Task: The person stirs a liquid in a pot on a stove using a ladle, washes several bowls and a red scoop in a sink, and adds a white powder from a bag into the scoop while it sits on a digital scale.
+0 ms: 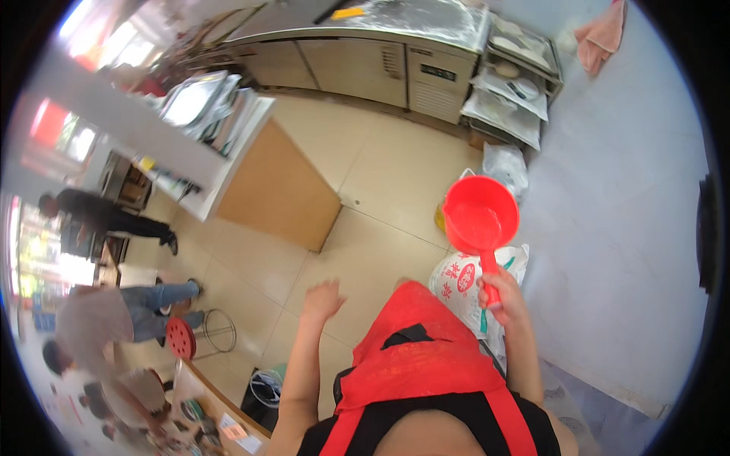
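Note:
My right hand [504, 296] is closed around the handle of a red plastic dipper [482, 214], whose bowl faces up and shows a little something wet or shiny at its bottom. Below the dipper, a white printed sack [450, 282] stands on the floor by the wall. My left hand [324, 299] hangs over the floor tiles, fingers slightly curled and apart, holding nothing. A red apron [422, 365] covers my front.
Ahead is a steel counter [422, 23] dusted with white powder. A tray rack [513, 85] stands by the right wall, plastic bags below it. A wooden-sided partition [274, 188] juts from the left. Several people are at the left; a stool [181, 337] and a bin [265, 393] stand nearby.

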Available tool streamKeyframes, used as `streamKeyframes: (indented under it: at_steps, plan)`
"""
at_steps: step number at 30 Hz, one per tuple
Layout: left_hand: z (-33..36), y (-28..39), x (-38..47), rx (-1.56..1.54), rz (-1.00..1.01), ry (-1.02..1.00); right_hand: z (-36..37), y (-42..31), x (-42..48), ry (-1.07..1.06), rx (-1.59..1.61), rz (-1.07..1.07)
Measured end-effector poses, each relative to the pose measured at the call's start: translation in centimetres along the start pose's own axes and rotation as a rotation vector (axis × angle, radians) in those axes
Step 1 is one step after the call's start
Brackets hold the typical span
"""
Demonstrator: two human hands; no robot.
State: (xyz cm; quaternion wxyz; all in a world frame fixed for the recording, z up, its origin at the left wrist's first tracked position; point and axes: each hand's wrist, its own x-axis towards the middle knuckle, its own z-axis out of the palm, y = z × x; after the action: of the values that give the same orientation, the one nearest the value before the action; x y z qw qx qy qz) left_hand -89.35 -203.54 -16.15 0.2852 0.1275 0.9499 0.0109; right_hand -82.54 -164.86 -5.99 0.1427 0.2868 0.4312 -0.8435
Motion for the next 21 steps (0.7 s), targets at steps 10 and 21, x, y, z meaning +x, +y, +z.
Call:
streamKeyframes:
  at_steps: [10,21]
  plan:
    - [-23.3,-1.6,34.9,-0.045,0.219,0.489,13.2,-14.7,29.4,-0.076,-0.076,-0.088]
    - [-22.2,-27.4,65.5,-0.298,-0.346,-0.481,35.9,-34.7,56.3,-0.517,-0.188,0.053]
